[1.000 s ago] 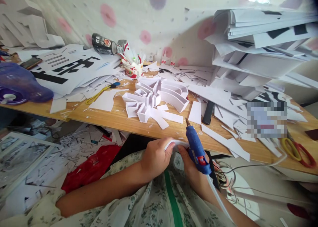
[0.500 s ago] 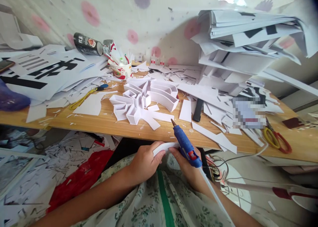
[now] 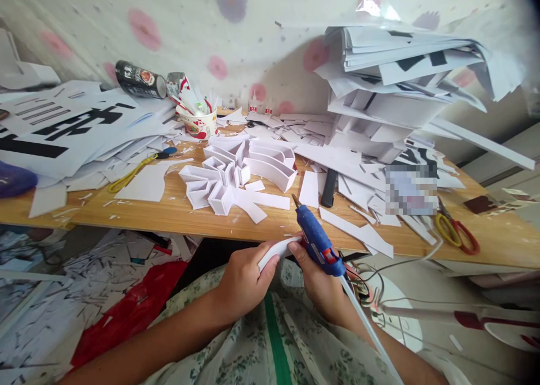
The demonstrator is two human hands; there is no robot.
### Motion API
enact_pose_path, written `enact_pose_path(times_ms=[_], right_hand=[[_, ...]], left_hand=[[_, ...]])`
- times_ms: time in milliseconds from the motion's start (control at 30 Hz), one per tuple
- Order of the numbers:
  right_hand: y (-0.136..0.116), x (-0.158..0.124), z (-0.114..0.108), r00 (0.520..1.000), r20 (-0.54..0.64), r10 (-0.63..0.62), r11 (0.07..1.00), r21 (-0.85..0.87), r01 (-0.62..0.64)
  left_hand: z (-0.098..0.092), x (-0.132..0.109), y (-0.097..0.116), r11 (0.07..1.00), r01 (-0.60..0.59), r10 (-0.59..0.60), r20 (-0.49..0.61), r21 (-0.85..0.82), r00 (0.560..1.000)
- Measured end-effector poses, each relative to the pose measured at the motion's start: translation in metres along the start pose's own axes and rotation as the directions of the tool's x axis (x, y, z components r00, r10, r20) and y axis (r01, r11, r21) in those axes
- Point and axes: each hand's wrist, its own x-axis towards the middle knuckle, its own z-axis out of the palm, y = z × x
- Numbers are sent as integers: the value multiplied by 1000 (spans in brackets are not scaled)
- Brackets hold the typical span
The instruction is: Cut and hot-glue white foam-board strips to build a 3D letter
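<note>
A short curved white strip (image 3: 276,251) is pinched between thumb and fingers of my left hand (image 3: 244,278), above my lap. My right hand (image 3: 318,281) grips a blue hot glue gun (image 3: 315,236), its nozzle pointing up and away over the table edge and a long glue stick trailing from its rear. The right thumb and fingertips also touch the far end of the strip. Beyond my hands, on the wooden table (image 3: 198,221), stands a white open-walled character shape (image 3: 230,174) built from upright strips, with flat strips beside it.
Stacked white sheets and pieces (image 3: 405,81) rise at the back right. Red-and-yellow scissors (image 3: 458,234) lie at right, yellow-handled scissors (image 3: 135,172) at left. A paper cup (image 3: 197,123) of tools and a black can (image 3: 140,80) stand behind. Scraps and a red bag (image 3: 130,306) cover the floor.
The view has shifted slightly, so the table things sit a little further left. Both hands keep their holds, and the strip is tilted a little more upward at its right end.
</note>
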Motion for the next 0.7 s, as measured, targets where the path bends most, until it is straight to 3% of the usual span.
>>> enact_pose_path(times_ms=[100, 233, 333, 433, 500, 700], right_hand=[[-7, -1, 4, 999, -42, -33, 993, -116, 28], [-11, -2, 6, 995, -72, -67, 985, -161, 55], [-5, -1, 6, 998, -63, -31, 994, -108, 24], [3, 0, 6, 998, -47, 35, 999, 40, -33], [4, 0, 4, 998, -28, 63, 996, 67, -61], [0, -6, 3, 998, 5, -63, 986, -154, 64]], left_hand=[[6, -2, 3, 998, -21, 21, 1, 59, 1000], [8, -3, 3, 997, 51, -54, 56, 55, 997], [-1, -2, 0, 983, 156, -141, 143, -100, 980], [-12, -2, -1, 924, 289, -207, 307, -251, 929], [-16, -4, -2, 888, 357, -246, 355, -290, 902], [-4, -11, -8, 843, 441, -386, 227, -307, 894]])
